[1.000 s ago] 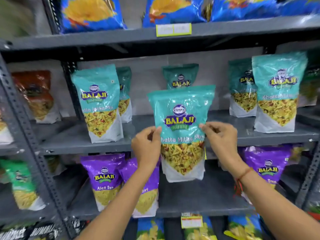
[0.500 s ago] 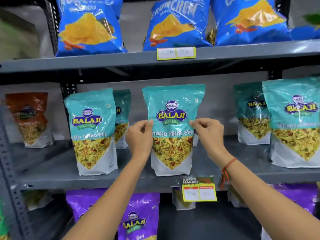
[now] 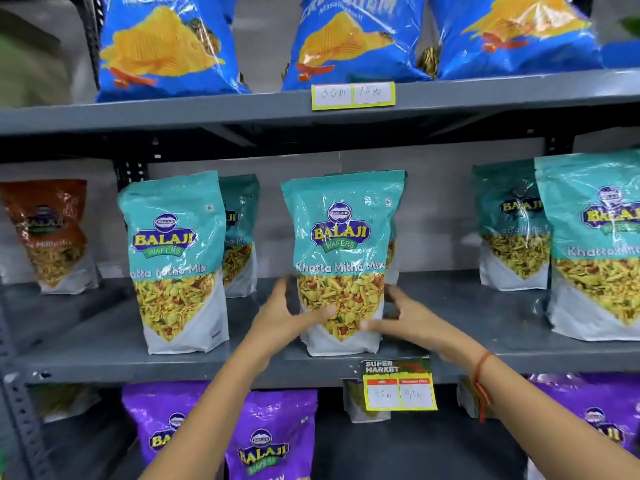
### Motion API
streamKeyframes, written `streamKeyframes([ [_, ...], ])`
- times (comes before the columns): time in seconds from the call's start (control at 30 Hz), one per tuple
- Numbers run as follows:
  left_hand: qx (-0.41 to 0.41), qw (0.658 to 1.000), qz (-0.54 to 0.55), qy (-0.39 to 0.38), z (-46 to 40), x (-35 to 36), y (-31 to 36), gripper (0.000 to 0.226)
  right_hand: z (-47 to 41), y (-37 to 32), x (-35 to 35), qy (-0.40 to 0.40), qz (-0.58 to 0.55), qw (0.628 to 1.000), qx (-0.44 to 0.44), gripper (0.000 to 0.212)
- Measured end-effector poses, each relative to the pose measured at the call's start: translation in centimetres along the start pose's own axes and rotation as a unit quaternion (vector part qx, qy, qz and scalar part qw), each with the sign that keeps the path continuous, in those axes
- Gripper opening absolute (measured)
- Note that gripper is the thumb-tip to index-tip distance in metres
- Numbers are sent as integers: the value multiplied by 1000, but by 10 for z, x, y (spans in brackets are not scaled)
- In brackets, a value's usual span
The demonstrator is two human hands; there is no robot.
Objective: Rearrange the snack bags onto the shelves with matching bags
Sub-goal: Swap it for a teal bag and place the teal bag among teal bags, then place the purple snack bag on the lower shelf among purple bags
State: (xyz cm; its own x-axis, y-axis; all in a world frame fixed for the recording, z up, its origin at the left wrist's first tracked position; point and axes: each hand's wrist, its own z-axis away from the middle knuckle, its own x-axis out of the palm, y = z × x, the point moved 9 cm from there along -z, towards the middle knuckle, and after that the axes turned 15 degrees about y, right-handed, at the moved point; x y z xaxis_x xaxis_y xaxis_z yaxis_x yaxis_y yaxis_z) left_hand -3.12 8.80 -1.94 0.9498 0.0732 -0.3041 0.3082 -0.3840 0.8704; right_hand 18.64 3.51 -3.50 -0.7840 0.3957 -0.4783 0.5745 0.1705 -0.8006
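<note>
The teal plastic Khatta Mitha Mix snack bag [image 3: 341, 261] stands upright at the front middle of the grey metal middle shelf [image 3: 86, 344], its white base on the shelf surface just above the yellow-bordered supermarket price tag [image 3: 398, 386].

In your head view, your left hand [image 3: 284, 317] presses against the bag's lower left edge, thumb lying across the clear window of snack mix, and your right hand [image 3: 405, 317] cups the lower right edge with fingers on the front of the pouch; both hands are blurred, so you hold the bag between them, though how firmly I cannot tell. A red thread bracelet [image 3: 481, 368] circles your right wrist.

A matching teal pouch [image 3: 176, 261] stands to the left, well apart, and two more teal pouches [image 3: 588, 244] stand at the right. An orange-brown pouch [image 3: 52, 237] sits at the far left. Blue glossy chip bags [image 3: 162, 46] fill the shelf above, and purple pouches [image 3: 263, 445] stand on the shelf below.
</note>
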Motion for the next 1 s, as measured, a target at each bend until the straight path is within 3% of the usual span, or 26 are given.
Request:
streamKeyframes([
  [0.1,-18,995,-56,-84,9,15,-25,96,6,-4,12,-27,63,997,-33,80],
  [0.23,10,994,-100,-40,3,13,-28,91,7,-10,13,-7,74,995,-60,72],
  [0.5,18,994,-93,-46,-6,52,-9,80,-9,17,-22,17,70,997,-26,73],
  [0.87,11,993,-93,-73,-12,77,-1,79,-17,43,-33,8,25,999,32,90],
  [0.93,21,994,-93,-55,-9,71,2,82,-12,40,-38,58,-4,998,33,98],
  [1.0,48,995,-85,-7,-3,57,10,88,-2,29,-52,174,-29,984,12,109],
])
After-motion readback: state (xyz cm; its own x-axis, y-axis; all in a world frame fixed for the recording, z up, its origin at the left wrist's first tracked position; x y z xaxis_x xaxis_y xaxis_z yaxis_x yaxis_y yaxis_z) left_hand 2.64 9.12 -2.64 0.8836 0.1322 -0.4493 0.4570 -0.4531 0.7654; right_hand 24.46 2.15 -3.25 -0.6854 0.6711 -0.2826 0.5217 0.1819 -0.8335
